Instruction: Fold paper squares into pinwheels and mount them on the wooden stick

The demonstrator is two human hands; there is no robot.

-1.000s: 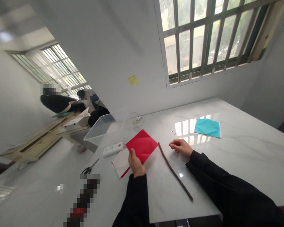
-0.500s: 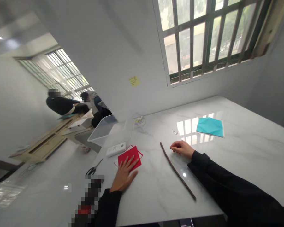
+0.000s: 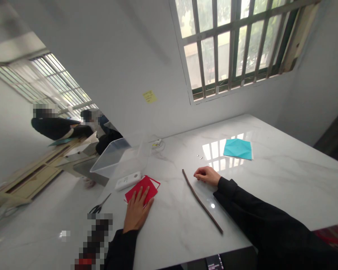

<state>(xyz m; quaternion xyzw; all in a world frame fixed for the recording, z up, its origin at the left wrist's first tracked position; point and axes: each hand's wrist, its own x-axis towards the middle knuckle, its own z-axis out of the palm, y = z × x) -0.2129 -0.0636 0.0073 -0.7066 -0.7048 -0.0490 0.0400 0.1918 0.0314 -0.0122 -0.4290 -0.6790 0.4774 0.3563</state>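
Note:
My left hand [image 3: 138, 210] lies flat with fingers spread on a red paper sheet [image 3: 134, 190] near the table's left side. Beneath that sheet, the edge of another red-and-white piece shows at the upper right. My right hand [image 3: 207, 176] rests on the table with its fingers curled; whether anything is inside them is hidden. Between the hands lies a thin brown stick [image 3: 202, 205], slightly bent and apart from both. Beyond the right hand are a few tiny shiny bits [image 3: 201, 158] and a turquoise paper piece [image 3: 237, 148] with a pale layer under it.
A white box-shaped device [image 3: 128, 181] lies behind the red paper. Black-handled scissors [image 3: 99, 205] are at the left. A clear plastic bin [image 3: 107, 158] stands farther back, near a small white item with a cord [image 3: 157, 143]. Two people are across the room.
The view has turned right, so everything sits farther left. Under my left hand the top red sheet has turned slightly over the lower one. My right hand keeps its curled pose.

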